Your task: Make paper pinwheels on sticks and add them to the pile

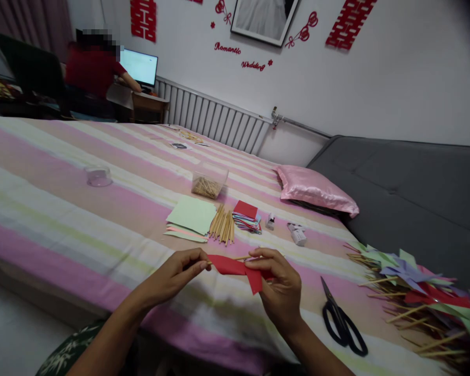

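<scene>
Head view: we see our left hand (178, 271) and right hand (276, 284) together above the near edge of the striped bed (62, 209), both pinched shut on a folded red paper (235, 267) with a thin wooden stick (243, 257) lying across it; fingertips of each hand clamp opposite ends. Right of the paper, on the bed, lie black scissors (342, 321), and farther right a heap of paper pinwheels (419, 292). Beyond the paper sit a bundle of sticks (222, 224), green sheets (191, 215) and a stack of coloured squares (246, 215). Farther still stand a clear box (209, 180) and a pink pillow (315, 190). Far beyond, a person (94, 68) sits at a monitor (140, 67).
</scene>
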Demonstrator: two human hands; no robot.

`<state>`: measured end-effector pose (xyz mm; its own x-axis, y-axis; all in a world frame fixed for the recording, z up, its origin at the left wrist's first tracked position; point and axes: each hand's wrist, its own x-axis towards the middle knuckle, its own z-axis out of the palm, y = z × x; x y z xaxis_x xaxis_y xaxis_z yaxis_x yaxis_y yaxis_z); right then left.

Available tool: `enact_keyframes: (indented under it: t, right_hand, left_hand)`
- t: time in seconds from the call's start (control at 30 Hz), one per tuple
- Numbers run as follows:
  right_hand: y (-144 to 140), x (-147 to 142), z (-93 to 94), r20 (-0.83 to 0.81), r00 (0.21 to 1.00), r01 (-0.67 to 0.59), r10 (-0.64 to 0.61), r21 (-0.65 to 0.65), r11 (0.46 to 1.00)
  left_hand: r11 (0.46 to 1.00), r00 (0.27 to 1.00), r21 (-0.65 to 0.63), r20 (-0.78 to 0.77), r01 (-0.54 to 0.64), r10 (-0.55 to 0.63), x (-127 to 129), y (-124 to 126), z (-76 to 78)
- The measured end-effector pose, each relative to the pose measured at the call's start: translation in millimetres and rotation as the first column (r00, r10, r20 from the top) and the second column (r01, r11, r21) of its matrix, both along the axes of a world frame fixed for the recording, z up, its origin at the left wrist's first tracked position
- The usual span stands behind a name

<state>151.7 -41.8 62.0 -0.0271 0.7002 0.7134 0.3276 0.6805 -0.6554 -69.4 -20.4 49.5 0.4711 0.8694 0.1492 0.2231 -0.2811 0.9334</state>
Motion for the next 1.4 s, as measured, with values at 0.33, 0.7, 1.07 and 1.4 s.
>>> enact_keyframes:
  t: [0.33,0.7,1.07,1.4]
  right_hand:
    - [0.0,0.3,-0.6,0.011,1.000,0.008,-0.008,-0.011,1.000]
    - [-0.3,0.1,-1.1,-0.001,1.000,0.005,-0.005,-0.014,1.000]
    - [1.5,0.0,-1.6,-0.005,1.000,0.022,-0.023,-0.010,1.000]
    - [1.2,1.3,-1.8,0.007,1.000,-0.004,0.004,-0.035,0.999]
  left_hand:
    - [1.000,1.000,0.009,0.002,-0.014,0.014,0.0,-0.2,0.6]
    - [1.000,1.000,0.011,-0.008,-0.016,0.016,-1.0,-0.3,1.7]
    - [0.996,0.999,0.086,-0.023,-0.039,0.041,-0.6,-0.9,0.8]
    - [0.995,0.998,0.078,-0.014,-0.064,0.066,-0.3,-0.7,0.8]
